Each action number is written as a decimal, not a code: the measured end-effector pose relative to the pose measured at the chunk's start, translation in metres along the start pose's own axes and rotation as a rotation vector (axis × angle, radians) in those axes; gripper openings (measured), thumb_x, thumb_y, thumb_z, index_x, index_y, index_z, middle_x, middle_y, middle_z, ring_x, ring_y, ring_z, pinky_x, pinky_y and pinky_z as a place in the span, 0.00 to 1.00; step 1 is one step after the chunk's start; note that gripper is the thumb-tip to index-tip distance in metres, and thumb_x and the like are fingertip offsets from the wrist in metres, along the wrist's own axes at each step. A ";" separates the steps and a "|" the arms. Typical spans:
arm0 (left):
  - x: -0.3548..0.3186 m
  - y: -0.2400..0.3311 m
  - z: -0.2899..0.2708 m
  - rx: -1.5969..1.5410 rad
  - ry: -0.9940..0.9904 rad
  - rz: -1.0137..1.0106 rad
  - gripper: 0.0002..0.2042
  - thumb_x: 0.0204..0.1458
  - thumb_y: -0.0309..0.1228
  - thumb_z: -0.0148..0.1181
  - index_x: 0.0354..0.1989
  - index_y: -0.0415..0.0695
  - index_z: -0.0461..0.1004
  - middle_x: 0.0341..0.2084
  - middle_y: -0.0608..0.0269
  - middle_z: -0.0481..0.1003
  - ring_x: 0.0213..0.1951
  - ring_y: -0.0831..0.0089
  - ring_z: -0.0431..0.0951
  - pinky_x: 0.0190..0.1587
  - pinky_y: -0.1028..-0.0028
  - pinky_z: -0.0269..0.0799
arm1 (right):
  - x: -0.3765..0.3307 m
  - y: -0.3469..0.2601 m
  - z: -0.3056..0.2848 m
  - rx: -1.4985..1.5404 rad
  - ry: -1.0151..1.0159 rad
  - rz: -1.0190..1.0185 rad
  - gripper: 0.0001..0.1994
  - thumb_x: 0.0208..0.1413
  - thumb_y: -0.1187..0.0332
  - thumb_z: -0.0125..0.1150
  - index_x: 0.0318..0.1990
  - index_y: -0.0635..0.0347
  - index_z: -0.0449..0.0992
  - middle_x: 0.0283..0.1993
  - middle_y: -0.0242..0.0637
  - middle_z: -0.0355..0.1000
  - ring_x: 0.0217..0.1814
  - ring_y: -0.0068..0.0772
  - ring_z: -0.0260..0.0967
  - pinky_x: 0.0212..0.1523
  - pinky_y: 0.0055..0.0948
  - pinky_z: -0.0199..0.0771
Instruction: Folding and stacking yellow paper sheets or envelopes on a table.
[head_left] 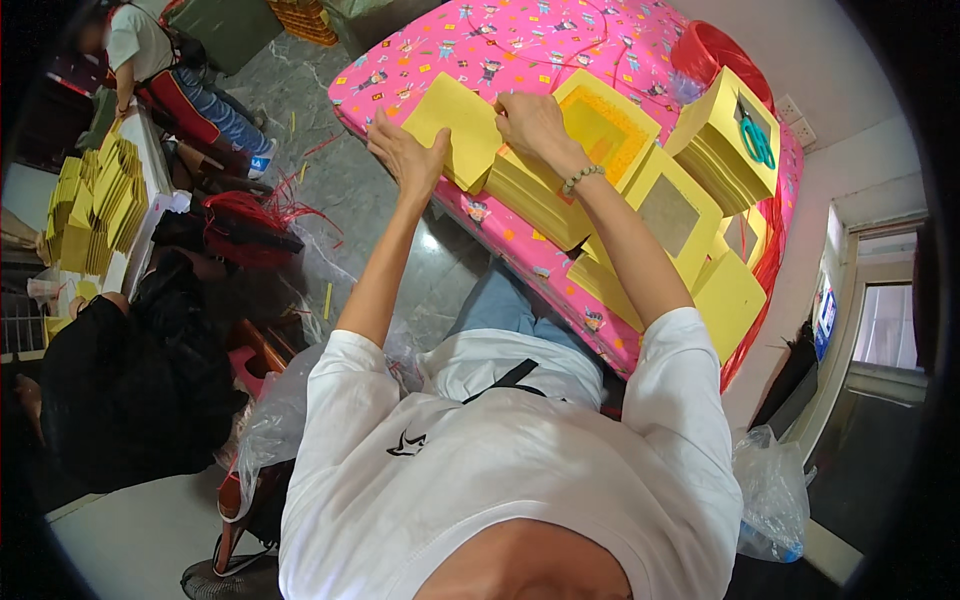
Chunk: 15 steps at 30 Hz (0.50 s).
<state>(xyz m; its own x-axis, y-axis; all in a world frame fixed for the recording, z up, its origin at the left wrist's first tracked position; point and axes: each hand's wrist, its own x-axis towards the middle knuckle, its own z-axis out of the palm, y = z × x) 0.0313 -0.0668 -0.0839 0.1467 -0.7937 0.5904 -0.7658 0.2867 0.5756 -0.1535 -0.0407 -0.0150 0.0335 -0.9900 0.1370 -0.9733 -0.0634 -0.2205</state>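
A yellow stack of paper sheets (455,130) lies at the edge of a pink cartoon-print table cover (385,85). My left hand (408,155) is open at its left side, fingers spread and thumb toward the paper. At the stack's far right corner is my right hand (530,122), fingers curled down and closed; what they grip is hidden under the hand. A beaded bracelet circles the right wrist. Right of it lies a yellow stack with an orange printed frame (628,125). Another yellow stack has a grey panel on top (668,215), partly behind my right forearm.
Teal-handled scissors (757,140) lie on a tall yellow stack (708,130) at right. Behind stands a red round tub (720,50); red plastic strips (765,290) hang along the table's right edge. Far left, a person (140,50) stands by a table with yellow bundles (105,190).
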 end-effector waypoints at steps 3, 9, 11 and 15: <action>0.010 0.010 -0.008 -0.004 -0.115 0.307 0.37 0.38 0.30 0.64 0.62 0.47 0.57 0.61 0.43 0.54 0.63 0.48 0.51 0.60 0.57 0.55 | -0.006 0.001 -0.002 0.032 -0.023 -0.011 0.13 0.50 0.65 0.54 0.41 0.60 0.76 0.36 0.46 0.74 0.39 0.47 0.72 0.42 0.43 0.70; 0.023 0.007 0.022 -0.204 -0.526 0.591 0.31 0.44 0.25 0.56 0.61 0.56 0.62 0.62 0.55 0.58 0.62 0.49 0.55 0.63 0.57 0.54 | -0.030 0.004 -0.020 0.371 0.453 -0.113 0.10 0.52 0.65 0.57 0.37 0.60 0.77 0.37 0.46 0.70 0.41 0.47 0.69 0.44 0.40 0.69; 0.024 0.000 0.031 -0.216 -0.543 0.566 0.28 0.47 0.29 0.54 0.61 0.55 0.62 0.62 0.55 0.58 0.62 0.50 0.55 0.63 0.57 0.53 | -0.040 0.005 -0.034 0.443 0.578 -0.155 0.09 0.53 0.67 0.57 0.38 0.59 0.77 0.36 0.44 0.71 0.41 0.45 0.70 0.43 0.38 0.70; 0.015 0.006 0.039 -0.137 -0.552 0.531 0.24 0.56 0.42 0.45 0.62 0.54 0.60 0.63 0.54 0.57 0.63 0.51 0.54 0.63 0.56 0.49 | -0.067 0.010 -0.064 0.533 0.613 -0.104 0.08 0.53 0.68 0.56 0.38 0.58 0.77 0.36 0.41 0.71 0.41 0.42 0.70 0.43 0.36 0.70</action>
<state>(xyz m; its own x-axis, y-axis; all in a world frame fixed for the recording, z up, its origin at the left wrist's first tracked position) 0.0040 -0.0978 -0.0937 -0.5793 -0.6731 0.4597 -0.5566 0.7387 0.3802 -0.1796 0.0334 0.0350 -0.1625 -0.7407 0.6519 -0.7284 -0.3556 -0.5857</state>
